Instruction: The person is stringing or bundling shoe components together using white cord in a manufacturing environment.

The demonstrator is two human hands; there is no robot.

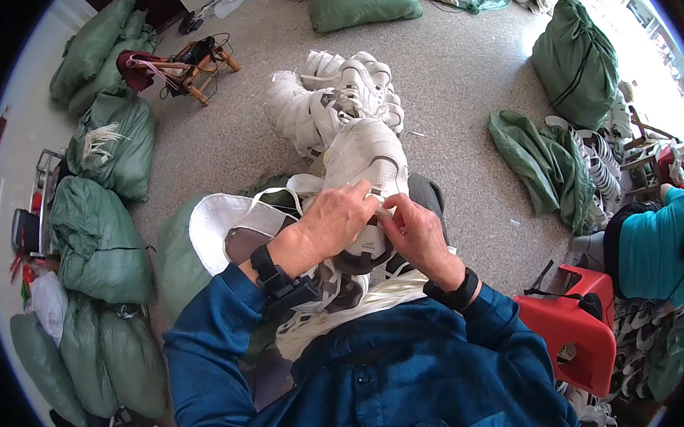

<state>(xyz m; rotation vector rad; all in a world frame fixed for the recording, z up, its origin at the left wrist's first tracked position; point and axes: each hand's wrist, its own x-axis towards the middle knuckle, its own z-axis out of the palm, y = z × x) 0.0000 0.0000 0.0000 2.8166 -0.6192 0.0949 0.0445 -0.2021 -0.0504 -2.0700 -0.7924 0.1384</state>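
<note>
A: Where is the shoe right now?
B: The white shoe [365,156] sits in front of the wearer's body, toe pointing away, under both hands. A white lace [271,190] loops out to its left.

A: And the hands?
B: The right hand [423,238] has thumb and forefinger together, pinched on a white length of lace at the throat of the shoe. The left hand [334,221] bends over the opposite edge, fingertips down; whether they clamp lace or shoe, I can't tell.

A: It looks like threading to me. How would you do it well?
B: I'd pinch close to the tip so it doesn't fold, brace the eyelet edge with the left fingertips, and pull through flat, without twists. That loose loop could snag, so I'd guide it clear.

A: What lies around them?
B: A bundle of pale laces [352,308] lies across the lap, within easy reach. A white shoe upper [208,229] is by the left forearm, and a pile of white shoes [305,113] stands just beyond the toe. Further out are green sacks [98,238] on the left and a red stool [574,329] on the right.
</note>
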